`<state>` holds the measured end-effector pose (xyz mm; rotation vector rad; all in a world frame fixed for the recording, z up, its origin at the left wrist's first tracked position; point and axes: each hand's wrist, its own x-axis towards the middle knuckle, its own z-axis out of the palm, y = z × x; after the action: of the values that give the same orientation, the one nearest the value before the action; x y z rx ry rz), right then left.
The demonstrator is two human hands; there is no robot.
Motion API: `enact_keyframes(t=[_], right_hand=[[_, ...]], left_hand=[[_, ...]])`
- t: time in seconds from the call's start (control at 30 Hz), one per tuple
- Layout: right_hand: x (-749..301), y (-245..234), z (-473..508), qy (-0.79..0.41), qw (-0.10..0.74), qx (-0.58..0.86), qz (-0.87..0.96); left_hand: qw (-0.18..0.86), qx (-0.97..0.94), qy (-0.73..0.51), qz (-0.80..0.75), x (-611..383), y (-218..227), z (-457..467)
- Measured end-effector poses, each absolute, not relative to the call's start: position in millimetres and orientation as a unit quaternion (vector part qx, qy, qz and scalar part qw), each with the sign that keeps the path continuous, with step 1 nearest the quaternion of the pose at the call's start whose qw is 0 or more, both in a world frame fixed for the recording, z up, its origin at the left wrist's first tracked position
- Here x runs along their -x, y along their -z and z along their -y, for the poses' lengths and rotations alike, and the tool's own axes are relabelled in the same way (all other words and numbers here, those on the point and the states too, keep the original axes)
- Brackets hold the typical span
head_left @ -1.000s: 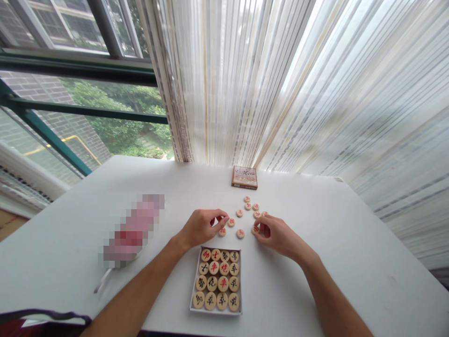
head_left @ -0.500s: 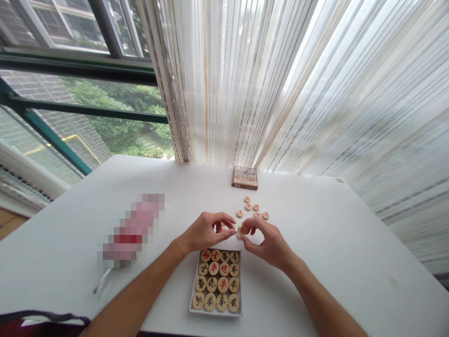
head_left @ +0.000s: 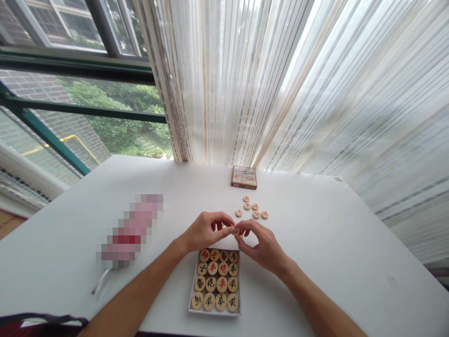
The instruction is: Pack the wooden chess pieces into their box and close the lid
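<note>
A round wooden Chinese chess piece is between my two hands, just beyond the box tray. My left hand pinches its left side between thumb and fingers. From the right, my right hand grips the same piece with bent fingers. Something pale shows partly behind the fingertips; I cannot tell what. Below my hands lies a white box tray with rows of chess pieces, their characters black or red. Several loose pieces with red characters lie on the table past my hands.
A brown-and-white box lid rests at the back of the white table, near the striped curtain. A pink blurred object lies on the left. A window with green bars stands at the far left.
My right hand has moved slightly left with the chess piece, bringing it to my left fingertips. Both hands now touch the piece. The tray and loose pieces stay in place.
</note>
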<state>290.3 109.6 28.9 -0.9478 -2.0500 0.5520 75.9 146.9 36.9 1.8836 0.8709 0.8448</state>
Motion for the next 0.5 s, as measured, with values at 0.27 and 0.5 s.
enact_keyframes(t=[0.27, 0.5], right_hand=[[-291.9, -25.2, -110.7, -0.211, 0.412, 0.382, 0.8], [-292.1, -23.3, -111.6, -0.215, 0.421, 0.375, 0.798]], left_hand=[[0.452, -0.759, -0.326, -0.337, -74.6, -36.4, -147.9], [0.455, -0.757, -0.318, -0.344, -72.8, -36.7, -148.7]])
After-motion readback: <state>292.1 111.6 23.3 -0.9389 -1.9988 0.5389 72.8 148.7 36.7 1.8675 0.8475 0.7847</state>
